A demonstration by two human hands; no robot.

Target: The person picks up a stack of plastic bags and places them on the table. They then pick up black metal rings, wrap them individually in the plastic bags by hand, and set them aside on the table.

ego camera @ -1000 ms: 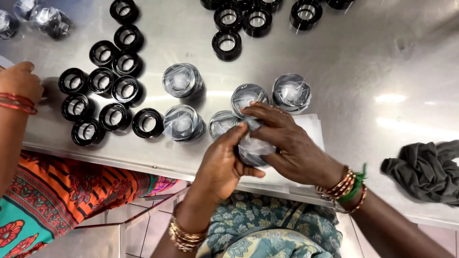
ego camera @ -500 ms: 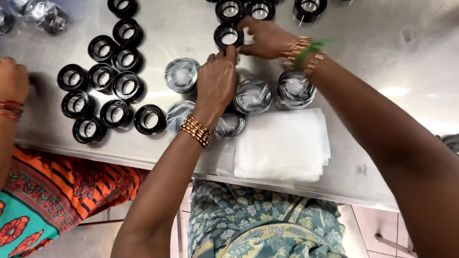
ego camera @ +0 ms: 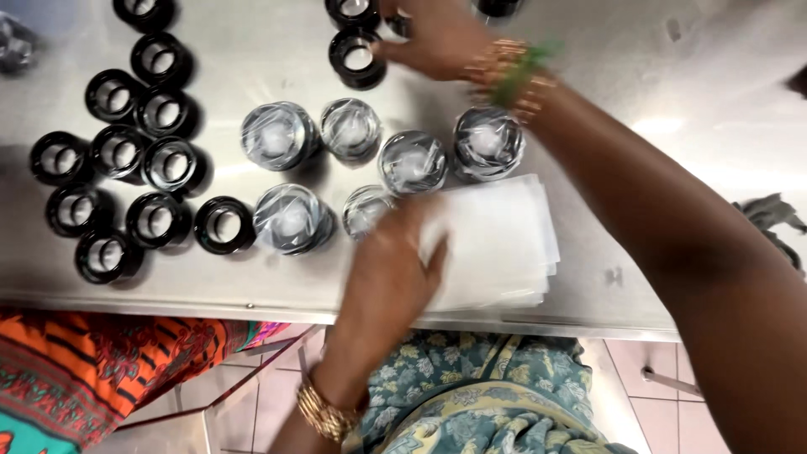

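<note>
A steel table (ego camera: 656,101) fills most of the frame, its near edge running along the lower third. Below it, at the lower left, shows orange patterned cloth (ego camera: 92,370) of another person, and at bottom centre the wearer's teal floral dress (ego camera: 471,395).

The right arm crosses from the lower right to the top centre, bangles at the wrist. The right hand (ego camera: 437,38) is at the top edge, its fingers curled about a black ring (ego camera: 357,57); the grip is blurred, so whether it is closed I cannot tell.

A stack of white sheets (ego camera: 504,244) lies at centre right, near the table's edge. The left hand (ego camera: 391,269) rests at the stack's left edge, fingers spread loosely and flat, touching the sheets, clasping nothing.

Six wrapped jars (ego camera: 277,134) stand in the middle, four in a row above, two below; the lower right one is just beside the left hand.

More bare black rings (ego camera: 109,193) cluster at the left.

A dark cloth (ego camera: 769,214) lies at the right edge.
</note>
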